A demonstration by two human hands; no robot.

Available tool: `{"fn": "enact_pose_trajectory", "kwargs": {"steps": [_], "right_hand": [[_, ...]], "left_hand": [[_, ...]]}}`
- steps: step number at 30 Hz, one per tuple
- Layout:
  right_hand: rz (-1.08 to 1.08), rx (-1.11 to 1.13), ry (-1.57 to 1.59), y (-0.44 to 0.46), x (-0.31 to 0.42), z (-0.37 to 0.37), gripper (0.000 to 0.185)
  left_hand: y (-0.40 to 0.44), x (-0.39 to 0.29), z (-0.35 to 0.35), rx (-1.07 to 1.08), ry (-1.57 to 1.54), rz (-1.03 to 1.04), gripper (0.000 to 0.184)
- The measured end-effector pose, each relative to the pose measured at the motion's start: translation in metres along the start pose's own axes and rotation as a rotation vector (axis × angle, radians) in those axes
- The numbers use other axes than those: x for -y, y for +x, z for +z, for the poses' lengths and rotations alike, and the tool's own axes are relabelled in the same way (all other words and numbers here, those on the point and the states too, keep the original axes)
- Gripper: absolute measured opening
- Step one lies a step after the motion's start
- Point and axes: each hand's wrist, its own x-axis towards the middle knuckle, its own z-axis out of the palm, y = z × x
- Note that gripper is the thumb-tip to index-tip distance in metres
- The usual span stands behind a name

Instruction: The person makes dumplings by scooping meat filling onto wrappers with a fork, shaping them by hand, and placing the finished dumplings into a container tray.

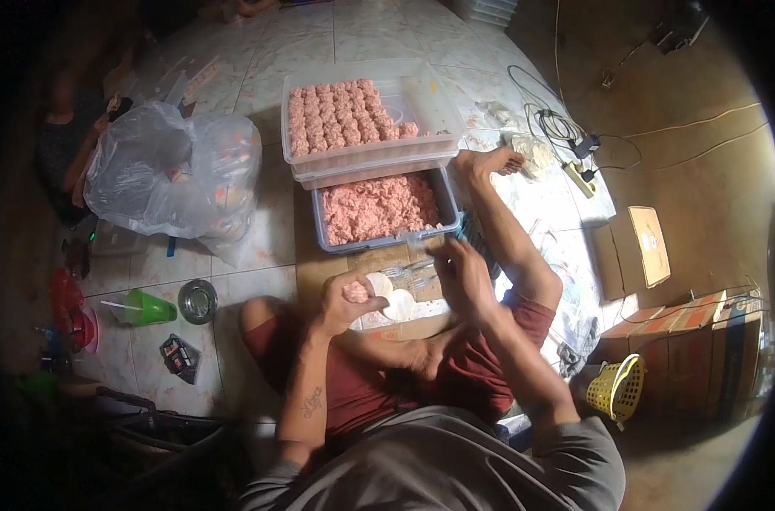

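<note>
One lumpy pink ball [354,292] — cupped in the left hand [340,307]

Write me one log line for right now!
left hand: holds pink lump | right hand: near bin, grip unclear | bin: pink mince | clear tray: lumps in rows

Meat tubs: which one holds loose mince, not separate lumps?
The blue-rimmed tub. Its mince lies in one loose heap, while the clear tub behind it holds lumps set out in rows.

Maroon shorts [345,362], green cup [152,308] (bright), yellow basket [616,387]
</note>
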Motion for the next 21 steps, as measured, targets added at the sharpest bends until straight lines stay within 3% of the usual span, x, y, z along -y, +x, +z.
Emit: {"fn": "enact_pose_trajectory", "kwargs": {"steps": [1,3,5,6,7,9,10,11,13,14,15,17,19,20,21], "right_hand": [[-0.071,0.011,-0.109,0.018,-0.021,0.008,0.014],[-0.129,0.111,-0.237,0.055,-0.04,0.01,0.018],[-0.197,0.213,-0.369,0.071,-0.042,0.01,0.021],[-0.198,0.225,-0.272,0.072,-0.018,0.009,0.028],[-0.198,0.24,-0.175,0.071,0.006,0.008,0.037],[0.043,0.545,0.064,0.067,0.038,0.009,0.043],[-0.265,0.429,0.074,0.068,0.033,0.019,0.036],[-0.382,0.41,-0.006,0.073,0.027,0.024,0.027],[-0.313,0.288,0.002,0.095,0.035,0.01,0.017],[-0.291,0.251,-0.003,0.115,0.022,0.003,0.015],[-0.269,0.215,-0.008,0.135,0.009,-0.004,0.013],[-0.205,0.053,-0.099,0.177,0.018,-0.027,0.014],[-0.266,0.139,-0.204,0.234,-0.002,-0.044,0.016],[-0.142,0.132,-0.233,0.26,-0.012,-0.039,0.017],[-0.1,0.149,-0.24,0.281,-0.022,-0.036,0.018]], "left_hand": [[0.004,-0.001,0.0,0.13,0.267,0.034,0.048],[0.013,-0.008,0.013,0.13,0.233,0.025,0.057],[0.02,-0.019,0.019,-0.09,0.077,0.135,0.056],[0.022,-0.028,0.014,-0.06,0.125,0.099,0.059],[0.022,-0.038,0.017,-0.027,-0.141,0.025,0.068],[0.026,-0.036,0.024,-0.015,-0.287,0.035,0.081],[0.026,-0.057,0.022,0.062,-0.294,-0.062,0.086],[0.029,-0.052,0.022,0.08,-0.384,0.009,0.078],[0.031,-0.042,0.022,-0.125,-0.419,0.102,0.07],[0.033,-0.029,0.017,-0.193,-0.39,0.092,0.057],[0.031,-0.023,0.008,-0.26,-0.215,0.039,0.031],[0.025,0.014,-0.01,-0.221,0.028,-0.045,0.012],[0.017,0.069,-0.013,-0.186,-0.018,-0.08,0.011],[0.015,0.095,-0.012,-0.157,-0.06,-0.115,0.013],[0.015,0.093,-0.008,-0.155,0.177,-0.124,0.018]]}}
